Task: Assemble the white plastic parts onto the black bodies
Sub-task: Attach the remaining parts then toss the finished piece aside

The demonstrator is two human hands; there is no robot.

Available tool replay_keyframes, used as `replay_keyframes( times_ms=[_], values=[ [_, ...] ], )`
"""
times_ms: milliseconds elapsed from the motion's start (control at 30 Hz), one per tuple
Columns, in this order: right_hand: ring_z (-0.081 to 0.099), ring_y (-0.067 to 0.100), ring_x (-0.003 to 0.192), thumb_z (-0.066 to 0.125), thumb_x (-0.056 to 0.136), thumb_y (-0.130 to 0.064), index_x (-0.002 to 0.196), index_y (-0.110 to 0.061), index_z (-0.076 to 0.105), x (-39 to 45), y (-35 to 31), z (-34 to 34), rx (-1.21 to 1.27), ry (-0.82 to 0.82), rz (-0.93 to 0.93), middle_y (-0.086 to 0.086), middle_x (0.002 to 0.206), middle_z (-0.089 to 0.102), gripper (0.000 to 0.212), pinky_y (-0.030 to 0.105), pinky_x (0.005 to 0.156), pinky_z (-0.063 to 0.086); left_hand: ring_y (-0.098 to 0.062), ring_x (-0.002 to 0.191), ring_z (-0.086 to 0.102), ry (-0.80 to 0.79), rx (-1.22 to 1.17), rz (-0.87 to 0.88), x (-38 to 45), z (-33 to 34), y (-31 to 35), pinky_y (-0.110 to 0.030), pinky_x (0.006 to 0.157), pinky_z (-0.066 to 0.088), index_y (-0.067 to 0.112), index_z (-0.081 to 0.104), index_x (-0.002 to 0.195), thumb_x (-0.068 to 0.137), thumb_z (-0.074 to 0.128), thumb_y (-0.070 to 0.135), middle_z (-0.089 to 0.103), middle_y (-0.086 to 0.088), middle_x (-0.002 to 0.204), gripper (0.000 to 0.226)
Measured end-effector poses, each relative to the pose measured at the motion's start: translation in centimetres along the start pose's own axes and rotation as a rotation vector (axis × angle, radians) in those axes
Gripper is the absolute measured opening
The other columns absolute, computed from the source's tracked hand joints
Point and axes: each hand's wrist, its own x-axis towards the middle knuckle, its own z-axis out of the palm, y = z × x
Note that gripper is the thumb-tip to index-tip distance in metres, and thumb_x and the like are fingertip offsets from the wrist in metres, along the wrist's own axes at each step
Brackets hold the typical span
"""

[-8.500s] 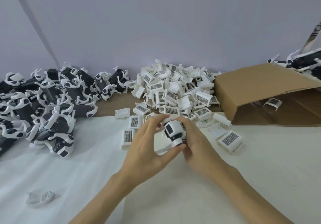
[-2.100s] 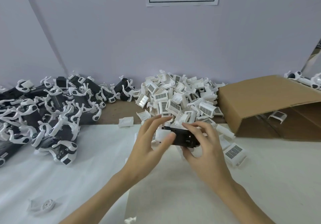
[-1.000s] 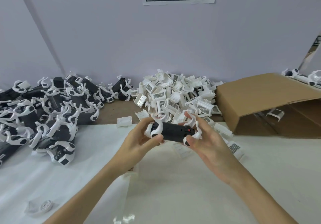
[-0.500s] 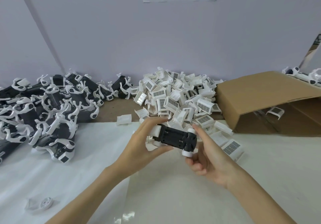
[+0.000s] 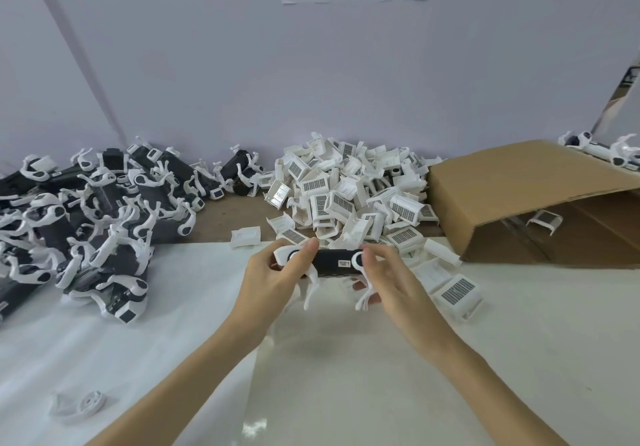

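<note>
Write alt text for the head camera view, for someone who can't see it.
Two bare hands, left hand and right hand, hold a black body with white arms over a white table. Behind lies a pile of loose white parts, with a heap of black-and-white units at left and a tipped cardboard box at right.

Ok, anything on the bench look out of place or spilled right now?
A lone white part lies near the table's front left, far from the white pile. The box lies on its side with one part inside its mouth. Both hands hold a black body normally.
</note>
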Motion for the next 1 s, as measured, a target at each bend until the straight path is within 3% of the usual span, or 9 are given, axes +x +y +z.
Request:
replay_keyframes(
  times_ms=[100, 200, 333, 500, 600, 700, 800, 900, 1000],
  values=[
    [0.076, 0.025, 0.093, 0.060, 0.088, -0.052, 0.126, -0.019, 0.066, 0.3, -0.1, 0.3, 0.138, -0.065, 0.009, 0.013, 0.109, 0.074, 0.050, 0.033, 0.075, 0.062, -0.011, 0.061, 0.051, -0.033, 0.007, 0.026, -0.2, 0.0, 0.1, -0.020, 0.059, 0.040, 0.017, 0.068, 0.080, 0.076, 0.074, 0.072, 0.060, 0.002, 0.066, 0.055],
    [0.075, 0.024, 0.104, 0.065, 0.088, -0.043, 0.132, -0.021, 0.064, 0.5, 0.2, -0.1, 0.213, -0.044, -0.023, 0.007, 0.120, 0.074, 0.048, 0.042, 0.090, 0.061, -0.007, 0.062, 0.056, -0.023, 0.015, 0.034, -0.4, 0.1, 0.5, -0.014, 0.057, 0.044, 0.028, 0.074, 0.094, 0.077, 0.079, 0.061, 0.068, 0.006, 0.073, 0.038],
    [0.066, 0.019, 0.123, 0.072, 0.097, -0.031, 0.137, -0.027, 0.062, 0.6, 0.9, -0.6, 0.287, -0.101, -0.062, 0.000, 0.130, 0.070, 0.042, 0.032, 0.104, 0.051, -0.009, 0.078, 0.071, -0.092, -0.124, 0.004, -0.8, 0.6, 0.3, -0.015, 0.069, 0.052, 0.033, 0.071, 0.117, 0.079, 0.085, 0.041, 0.078, 0.005, 0.094, 0.041],
    [0.054, 0.010, 0.136, 0.062, 0.098, -0.007, 0.147, -0.024, 0.051, 0.5, 1.6, -1.0, 0.087, -0.181, -0.226, -0.009, 0.137, 0.064, 0.053, 0.020, 0.107, 0.046, -0.026, 0.121, 0.068, -0.248, 0.005, 0.328, -0.4, -0.6, 0.3, -0.032, 0.098, 0.056, 0.013, 0.067, 0.124, 0.080, 0.094, 0.014, 0.071, -0.006, 0.126, 0.051],
    [0.049, 0.015, 0.142, 0.062, 0.100, 0.002, 0.150, -0.022, 0.048, 0.4, 2.0, -0.9, -0.219, -0.091, -0.407, -0.010, 0.144, 0.056, 0.058, 0.033, 0.114, 0.046, -0.027, 0.131, 0.061, -0.246, 0.190, 0.505, -0.5, -0.5, 0.3, -0.032, 0.109, 0.049, 0.015, 0.069, 0.126, 0.078, 0.095, 0.023, 0.066, 0.000, 0.132, 0.056],
    [0.044, 0.016, 0.145, 0.068, 0.096, -0.004, 0.154, -0.024, 0.043, 0.5, 2.0, -0.3, -0.473, -0.086, -0.561, -0.009, 0.151, 0.046, 0.066, 0.033, 0.116, 0.043, -0.019, 0.124, 0.065, -0.160, 0.334, 0.626, -1.2, 0.4, -0.1, -0.032, 0.104, 0.052, 0.015, 0.069, 0.133, 0.081, 0.094, 0.032, 0.065, 0.004, 0.129, 0.061],
    [0.044, 0.005, 0.141, 0.069, 0.092, -0.007, 0.157, -0.037, 0.034, 0.2, 2.1, 0.4, -0.508, -0.117, -0.508, -0.018, 0.148, 0.045, 0.079, 0.022, 0.113, 0.040, -0.011, 0.118, 0.066, -0.036, 0.447, 0.728, -2.1, 1.2, -0.2, -0.035, 0.096, 0.056, 0.014, 0.065, 0.141, 0.081, 0.088, 0.050, 0.069, 0.008, 0.126, 0.073],
    [0.055, 0.004, 0.130, 0.062, 0.097, -0.001, 0.153, -0.029, 0.043, 0.0, 2.6, 0.8, -0.460, -0.132, -0.452, -0.010, 0.141, 0.055, 0.066, 0.024, 0.108, 0.046, -0.009, 0.119, 0.065, -0.002, 0.541, 0.689, -2.4, 1.2, 0.0, -0.034, 0.093, 0.058, 0.019, 0.055, 0.151, 0.078, 0.080, 0.070, 0.065, 0.010, 0.134, 0.092],
    [0.061, 0.003, 0.120, 0.055, 0.102, -0.003, 0.138, -0.034, 0.051, 0.1, 2.4, 0.6, -0.348, -0.109, -0.419, -0.021, 0.127, 0.062, 0.048, 0.018, 0.096, 0.047, -0.008, 0.126, 0.062, -0.018, 0.478, 0.614, -2.4, 0.9, 0.2, -0.035, 0.100, 0.055, 0.027, 0.058, 0.149, 0.094, 0.062, 0.070, 0.063, 0.013, 0.139, 0.070]
  ],
)
